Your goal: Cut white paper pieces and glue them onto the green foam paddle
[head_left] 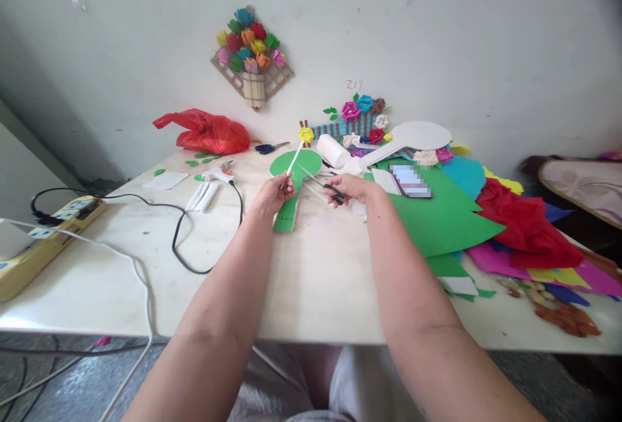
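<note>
My left hand (275, 195) pinches the lower end of a narrow white strip (295, 157), which slants up toward a yellow paper flower. Scissors (333, 194) are held in my right hand (350, 187); their blades point left toward the left hand and look slightly apart. Whether the blades touch the strip I cannot tell. Beneath both hands lies a green paddle-shaped cutout (286, 216) with a round top and a straight stem. Just right of it are a white paper roll (332, 151) and a white paddle-shaped cutout (422, 134).
Left stand a glue gun (219, 175) with its black cord, white glue sticks (203, 196), a red plastic bag (214, 131) and a yellow power strip (53, 240). Blue-handled scissors (271, 148) lie behind. Right are green sheets (432, 227), a phone (411, 181) and red crepe paper (525, 224).
</note>
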`<state>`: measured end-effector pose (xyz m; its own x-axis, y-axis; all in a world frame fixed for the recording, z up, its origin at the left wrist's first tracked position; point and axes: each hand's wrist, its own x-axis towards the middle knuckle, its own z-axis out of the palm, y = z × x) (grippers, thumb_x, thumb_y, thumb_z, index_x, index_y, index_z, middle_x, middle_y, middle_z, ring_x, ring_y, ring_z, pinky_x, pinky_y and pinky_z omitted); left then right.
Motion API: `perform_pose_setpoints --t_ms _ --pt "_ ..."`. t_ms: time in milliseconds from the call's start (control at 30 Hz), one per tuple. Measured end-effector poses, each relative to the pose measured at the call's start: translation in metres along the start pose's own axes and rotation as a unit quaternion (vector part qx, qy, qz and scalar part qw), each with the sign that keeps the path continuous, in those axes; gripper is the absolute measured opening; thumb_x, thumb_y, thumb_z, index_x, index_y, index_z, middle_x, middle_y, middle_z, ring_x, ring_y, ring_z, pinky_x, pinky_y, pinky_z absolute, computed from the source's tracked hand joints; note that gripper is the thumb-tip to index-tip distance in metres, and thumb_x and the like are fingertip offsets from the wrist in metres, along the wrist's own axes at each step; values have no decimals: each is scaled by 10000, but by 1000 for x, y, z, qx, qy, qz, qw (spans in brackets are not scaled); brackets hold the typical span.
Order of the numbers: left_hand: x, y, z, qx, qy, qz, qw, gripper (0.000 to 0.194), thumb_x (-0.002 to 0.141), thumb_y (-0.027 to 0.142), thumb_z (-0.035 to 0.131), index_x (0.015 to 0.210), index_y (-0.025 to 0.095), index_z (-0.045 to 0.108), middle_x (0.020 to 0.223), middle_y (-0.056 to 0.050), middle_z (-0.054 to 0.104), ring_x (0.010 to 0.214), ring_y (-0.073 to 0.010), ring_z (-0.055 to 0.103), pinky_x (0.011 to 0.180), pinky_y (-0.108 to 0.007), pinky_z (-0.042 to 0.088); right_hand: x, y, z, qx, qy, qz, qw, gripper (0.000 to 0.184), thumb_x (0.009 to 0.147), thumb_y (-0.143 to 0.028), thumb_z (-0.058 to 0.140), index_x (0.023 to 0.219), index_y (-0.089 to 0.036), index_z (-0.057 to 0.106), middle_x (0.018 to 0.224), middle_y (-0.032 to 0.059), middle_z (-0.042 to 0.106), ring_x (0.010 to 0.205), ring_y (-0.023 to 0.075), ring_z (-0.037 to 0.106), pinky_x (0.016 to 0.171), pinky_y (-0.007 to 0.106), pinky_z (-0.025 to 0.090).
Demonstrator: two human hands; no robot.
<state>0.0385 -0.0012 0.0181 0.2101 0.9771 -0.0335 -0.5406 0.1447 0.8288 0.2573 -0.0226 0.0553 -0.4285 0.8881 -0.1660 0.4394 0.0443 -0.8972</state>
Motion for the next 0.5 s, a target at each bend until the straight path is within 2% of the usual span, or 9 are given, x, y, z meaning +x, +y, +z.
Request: perform_pose_setpoints --t_ms 233,500 --pt "0 -2 1 44 -40 9 998 92 787 221 566 763 134 548 533 25 503 415 -52 443 499 -198 461 0 -7 10 0 -3 -12 1000 311 747 -431 646 728 -153 508 594 -15 605 430 59 545 320 130 309" --pt "2 -9 4 159 -51 79 983 222 775 326 602 699 162 472 508 17 524 422 -71 472 465 -185 417 14 -13 25 -50 18 -9 999 396 744 -534 612 773 -154 507 598 -14 598 420 61 544 334 132 314"
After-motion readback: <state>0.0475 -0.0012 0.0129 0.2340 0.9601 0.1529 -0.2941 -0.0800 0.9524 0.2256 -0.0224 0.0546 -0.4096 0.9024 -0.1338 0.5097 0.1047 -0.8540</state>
